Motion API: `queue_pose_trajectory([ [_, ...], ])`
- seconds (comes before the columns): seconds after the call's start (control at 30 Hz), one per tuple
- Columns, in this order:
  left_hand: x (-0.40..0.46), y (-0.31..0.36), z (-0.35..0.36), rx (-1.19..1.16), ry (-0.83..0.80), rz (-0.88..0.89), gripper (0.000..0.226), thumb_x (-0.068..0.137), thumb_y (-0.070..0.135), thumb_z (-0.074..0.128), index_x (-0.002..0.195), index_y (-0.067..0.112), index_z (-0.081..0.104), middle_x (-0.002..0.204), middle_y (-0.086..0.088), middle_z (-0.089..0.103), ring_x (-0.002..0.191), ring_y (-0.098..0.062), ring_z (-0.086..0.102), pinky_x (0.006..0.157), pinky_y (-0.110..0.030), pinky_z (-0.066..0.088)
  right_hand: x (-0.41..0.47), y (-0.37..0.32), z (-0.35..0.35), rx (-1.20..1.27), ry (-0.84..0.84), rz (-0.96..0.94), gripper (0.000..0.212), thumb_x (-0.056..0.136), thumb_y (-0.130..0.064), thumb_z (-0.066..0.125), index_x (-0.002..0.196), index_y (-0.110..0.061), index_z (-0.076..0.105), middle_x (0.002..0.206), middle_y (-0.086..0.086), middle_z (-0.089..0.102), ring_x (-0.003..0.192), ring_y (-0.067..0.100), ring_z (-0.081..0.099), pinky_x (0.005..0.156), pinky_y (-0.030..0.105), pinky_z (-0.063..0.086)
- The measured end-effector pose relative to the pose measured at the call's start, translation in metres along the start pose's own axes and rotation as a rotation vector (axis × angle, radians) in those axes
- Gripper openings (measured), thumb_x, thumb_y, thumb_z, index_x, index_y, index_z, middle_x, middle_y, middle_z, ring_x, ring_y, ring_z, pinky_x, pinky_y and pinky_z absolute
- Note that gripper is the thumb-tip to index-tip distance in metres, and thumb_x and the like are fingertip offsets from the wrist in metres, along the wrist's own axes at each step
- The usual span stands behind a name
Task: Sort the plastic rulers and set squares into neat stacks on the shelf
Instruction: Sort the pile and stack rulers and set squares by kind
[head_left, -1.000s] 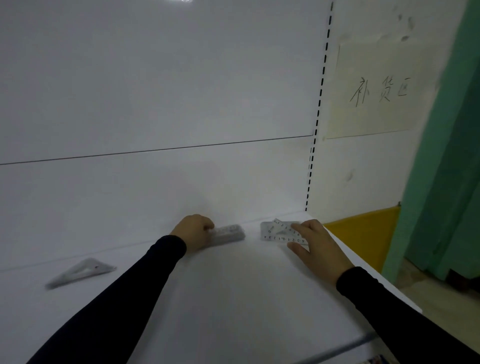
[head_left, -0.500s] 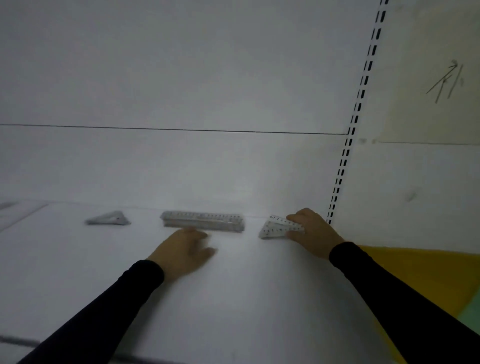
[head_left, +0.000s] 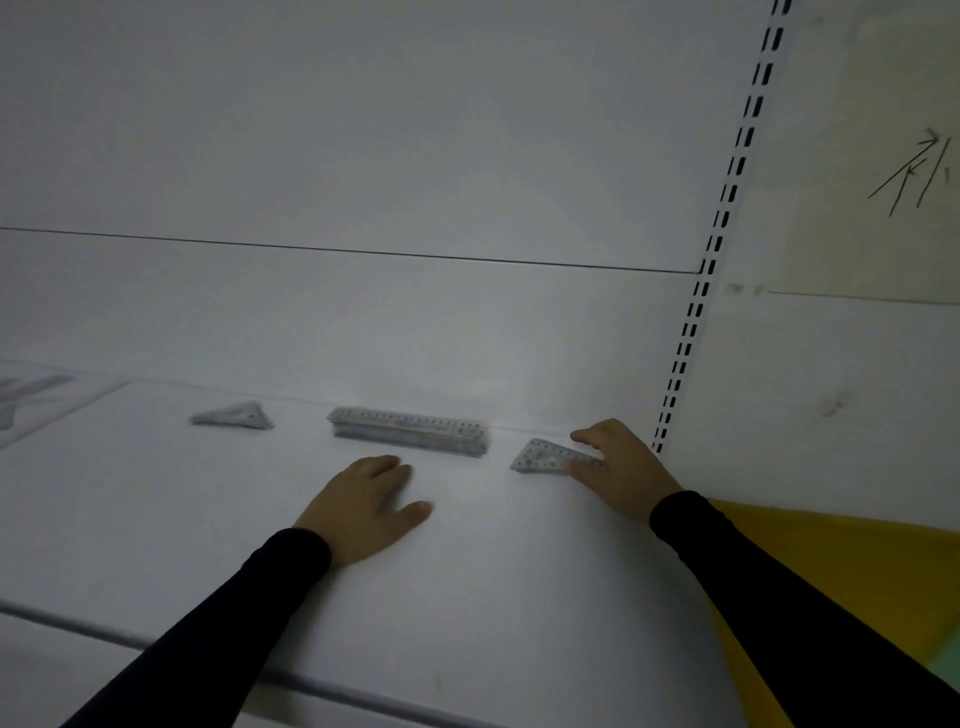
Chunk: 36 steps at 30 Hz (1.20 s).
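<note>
A stack of clear straight rulers (head_left: 410, 431) lies along the back of the white shelf (head_left: 467, 597). My left hand (head_left: 366, 506) rests flat on the shelf just in front of that stack, fingers spread, apart from it. To the right lies a small stack of clear set squares (head_left: 543, 457). My right hand (head_left: 621, 470) holds its right end, thumb behind and fingers along the front edge. Further left a separate set square pile (head_left: 234, 417) lies alone.
The white back panel (head_left: 363, 322) rises behind the stacks, with a slotted upright (head_left: 691, 332) at the right corner. More clear rulers (head_left: 26, 395) lie on the neighbouring shelf at far left. A yellow surface (head_left: 831, 571) sits below the right edge.
My left hand let go of the ruler stack and drew back onto the shelf. My right hand stayed on the right set squares. The view swung left and closer.
</note>
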<state>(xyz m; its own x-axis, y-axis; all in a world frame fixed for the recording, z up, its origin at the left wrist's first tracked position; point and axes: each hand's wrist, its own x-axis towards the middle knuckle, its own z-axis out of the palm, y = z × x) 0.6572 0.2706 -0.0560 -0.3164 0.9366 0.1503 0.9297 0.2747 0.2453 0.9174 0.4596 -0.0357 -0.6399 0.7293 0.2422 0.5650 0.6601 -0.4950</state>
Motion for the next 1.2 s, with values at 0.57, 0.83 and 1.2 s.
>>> queue_pose_trajectory([
  [0.57, -0.075, -0.084, -0.075, 0.057, 0.245, -0.149, 0.095, 0.07, 0.08, 0.018, 0.141, 0.022, 0.042, 0.148, 0.003, 0.039, 0.137, -0.012, 0.032, 0.112, -0.024, 0.021, 0.005, -0.115, 0.077, -0.183, -0.03, -0.439, 0.097, 0.079, -0.078, 0.003, 0.144, -0.012, 0.033, 0.152, 0.009, 0.029, 0.142, 0.021, 0.025, 0.116, 0.032, 0.017],
  [0.83, -0.16, -0.197, -0.121, 0.082, 0.349, -0.297, 0.092, 0.074, 0.077, 0.018, 0.141, 0.02, 0.042, 0.146, 0.0, 0.042, 0.135, -0.015, 0.034, 0.111, -0.027, 0.022, 0.025, -0.238, 0.146, -0.201, -0.097, -0.549, 0.093, 0.077, -0.078, 0.006, 0.148, -0.022, 0.024, 0.156, 0.001, 0.019, 0.143, 0.017, 0.018, 0.115, 0.028, 0.015],
  [1.2, -0.247, -0.381, -0.186, 0.117, 0.349, -0.404, 0.089, 0.078, 0.077, 0.018, 0.142, 0.021, 0.04, 0.147, 0.0, 0.039, 0.136, -0.017, 0.031, 0.11, -0.031, 0.026, 0.056, -0.443, 0.262, -0.09, -0.14, -0.634, 0.099, 0.071, -0.083, 0.004, 0.147, -0.022, 0.025, 0.155, 0.002, 0.022, 0.142, 0.016, 0.02, 0.114, 0.028, 0.017],
])
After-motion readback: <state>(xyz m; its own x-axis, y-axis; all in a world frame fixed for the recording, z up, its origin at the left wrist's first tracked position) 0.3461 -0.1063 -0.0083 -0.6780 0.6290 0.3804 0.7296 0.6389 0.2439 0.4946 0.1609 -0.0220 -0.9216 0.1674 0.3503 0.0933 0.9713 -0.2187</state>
